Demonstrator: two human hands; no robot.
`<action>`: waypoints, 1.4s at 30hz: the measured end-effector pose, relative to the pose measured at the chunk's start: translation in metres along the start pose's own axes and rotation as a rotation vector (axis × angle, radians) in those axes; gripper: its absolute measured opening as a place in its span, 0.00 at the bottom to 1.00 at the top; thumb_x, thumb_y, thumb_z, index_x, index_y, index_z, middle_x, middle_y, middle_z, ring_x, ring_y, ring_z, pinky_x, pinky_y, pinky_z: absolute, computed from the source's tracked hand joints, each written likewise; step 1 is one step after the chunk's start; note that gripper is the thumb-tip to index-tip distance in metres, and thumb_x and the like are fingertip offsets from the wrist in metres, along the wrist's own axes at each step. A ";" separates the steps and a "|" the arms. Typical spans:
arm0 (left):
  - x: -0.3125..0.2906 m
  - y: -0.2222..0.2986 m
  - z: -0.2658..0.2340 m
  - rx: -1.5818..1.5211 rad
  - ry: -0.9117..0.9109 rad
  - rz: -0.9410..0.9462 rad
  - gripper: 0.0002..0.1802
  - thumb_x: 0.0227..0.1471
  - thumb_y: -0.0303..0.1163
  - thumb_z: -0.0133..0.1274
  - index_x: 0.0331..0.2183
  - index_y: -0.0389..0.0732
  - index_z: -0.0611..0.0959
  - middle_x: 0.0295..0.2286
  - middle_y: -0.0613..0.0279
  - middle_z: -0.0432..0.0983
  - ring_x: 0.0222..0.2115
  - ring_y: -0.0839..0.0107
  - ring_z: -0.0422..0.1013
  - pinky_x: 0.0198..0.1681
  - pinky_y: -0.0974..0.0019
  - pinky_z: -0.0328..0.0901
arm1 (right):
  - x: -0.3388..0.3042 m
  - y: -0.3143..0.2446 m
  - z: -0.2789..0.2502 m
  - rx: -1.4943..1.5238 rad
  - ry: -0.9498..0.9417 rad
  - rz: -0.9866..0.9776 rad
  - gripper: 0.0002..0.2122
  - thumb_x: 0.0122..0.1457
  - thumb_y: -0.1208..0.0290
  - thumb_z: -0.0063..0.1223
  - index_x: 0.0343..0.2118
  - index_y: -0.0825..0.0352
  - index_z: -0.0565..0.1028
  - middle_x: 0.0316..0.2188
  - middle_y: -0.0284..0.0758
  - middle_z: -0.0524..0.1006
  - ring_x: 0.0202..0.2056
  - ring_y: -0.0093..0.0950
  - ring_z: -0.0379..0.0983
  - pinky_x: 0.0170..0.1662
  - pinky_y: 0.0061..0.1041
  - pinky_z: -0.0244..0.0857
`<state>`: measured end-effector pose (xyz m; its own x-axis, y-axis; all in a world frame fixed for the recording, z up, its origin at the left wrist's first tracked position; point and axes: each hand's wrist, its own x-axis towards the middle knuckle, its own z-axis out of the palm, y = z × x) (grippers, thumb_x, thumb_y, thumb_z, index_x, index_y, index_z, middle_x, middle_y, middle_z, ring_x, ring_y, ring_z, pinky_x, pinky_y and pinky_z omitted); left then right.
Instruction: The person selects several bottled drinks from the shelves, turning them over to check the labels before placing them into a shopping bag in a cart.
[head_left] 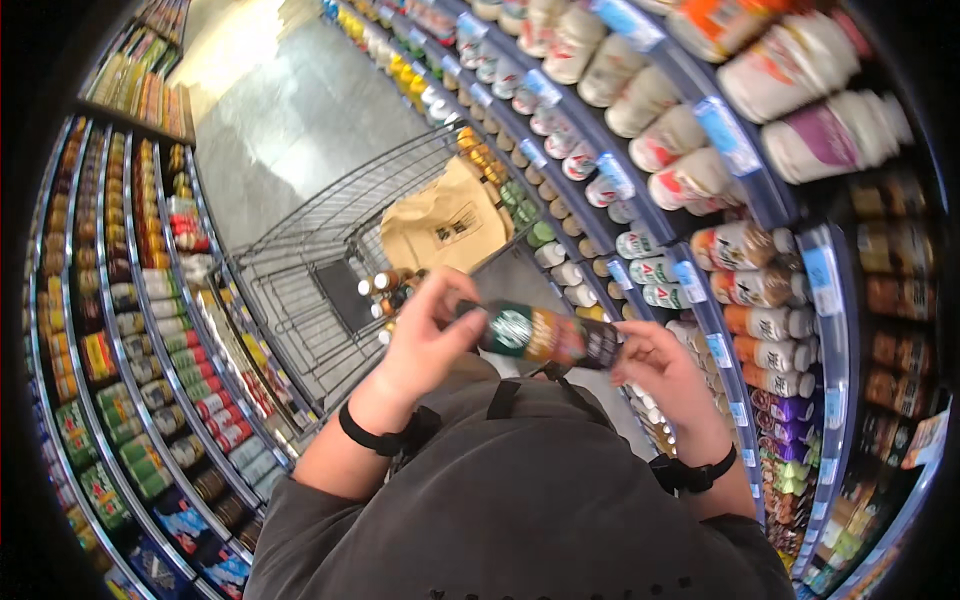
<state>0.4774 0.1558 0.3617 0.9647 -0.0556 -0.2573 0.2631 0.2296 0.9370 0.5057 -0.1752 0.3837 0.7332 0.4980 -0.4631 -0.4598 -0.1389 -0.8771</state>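
Observation:
A dark bottle (pixel 553 335) with a green and orange-brown label lies nearly level in front of my body. My left hand (pixel 437 322) is closed on its left end, thumb and fingers around the dark cap. At the other end, the curled fingers of my right hand (pixel 655 362) hold the bottle. Just beyond stands a wire shopping cart (pixel 290 235). Inside the cart are a large brown paper bag (pixel 445 222) and several small bottles (pixel 385 283) close to my left hand.
Shelves of bottles (pixel 685 150) rise along the right side. On the left, more shelves (pixel 150 370) hold cans and bottles in rows. The grey aisle floor (pixel 265 125) stretches away past the cart.

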 end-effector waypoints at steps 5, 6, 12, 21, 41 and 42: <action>0.011 -0.053 -0.115 0.448 0.396 0.020 0.11 0.57 0.28 0.58 0.39 0.39 0.72 0.21 0.61 0.77 0.22 0.71 0.76 0.26 0.65 0.68 | 0.034 0.014 0.017 0.001 0.159 -0.016 0.13 0.68 0.78 0.48 0.53 0.70 0.73 0.35 0.35 0.79 0.37 0.23 0.76 0.44 0.25 0.71; 0.014 -0.058 -0.130 0.443 0.401 0.012 0.11 0.57 0.28 0.58 0.39 0.39 0.72 0.21 0.61 0.77 0.22 0.71 0.76 0.26 0.65 0.68 | 0.038 0.015 0.020 -0.005 0.221 0.008 0.12 0.69 0.78 0.46 0.53 0.70 0.73 0.36 0.35 0.79 0.37 0.23 0.76 0.45 0.25 0.71; 0.050 -0.138 -0.214 1.358 0.214 -0.047 0.19 0.53 0.43 0.60 0.40 0.42 0.73 0.24 0.49 0.80 0.28 0.47 0.78 0.31 0.48 0.71 | 0.038 0.021 0.044 -0.027 0.296 0.068 0.11 0.69 0.78 0.47 0.51 0.70 0.74 0.37 0.35 0.79 0.37 0.23 0.76 0.44 0.25 0.71; 0.126 -0.257 -0.225 1.235 -0.041 -0.349 0.27 0.51 0.47 0.61 0.43 0.36 0.73 0.34 0.40 0.81 0.38 0.44 0.78 0.42 0.46 0.72 | -0.017 0.038 0.050 0.228 0.556 0.243 0.12 0.69 0.74 0.44 0.51 0.69 0.74 0.38 0.38 0.80 0.38 0.28 0.78 0.44 0.27 0.72; 0.150 -0.354 -0.279 1.207 -0.216 -0.443 0.30 0.62 0.52 0.49 0.44 0.30 0.81 0.36 0.37 0.82 0.37 0.44 0.80 0.45 0.49 0.71 | -0.130 0.100 0.033 0.484 0.754 0.275 0.13 0.69 0.74 0.45 0.52 0.72 0.73 0.41 0.40 0.80 0.42 0.30 0.78 0.45 0.29 0.73; 0.156 -0.339 -0.271 1.160 -0.278 -0.609 0.31 0.62 0.54 0.48 0.46 0.32 0.81 0.35 0.39 0.82 0.37 0.44 0.80 0.45 0.49 0.71 | -0.137 0.107 0.026 0.496 0.764 0.251 0.13 0.69 0.74 0.45 0.52 0.72 0.73 0.41 0.40 0.80 0.42 0.30 0.78 0.45 0.29 0.73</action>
<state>0.5372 0.3322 -0.0606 0.6256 -0.0799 -0.7761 0.3684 -0.8466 0.3841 0.3433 -0.2364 0.3569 0.6332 -0.2168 -0.7430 -0.6804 0.3017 -0.6679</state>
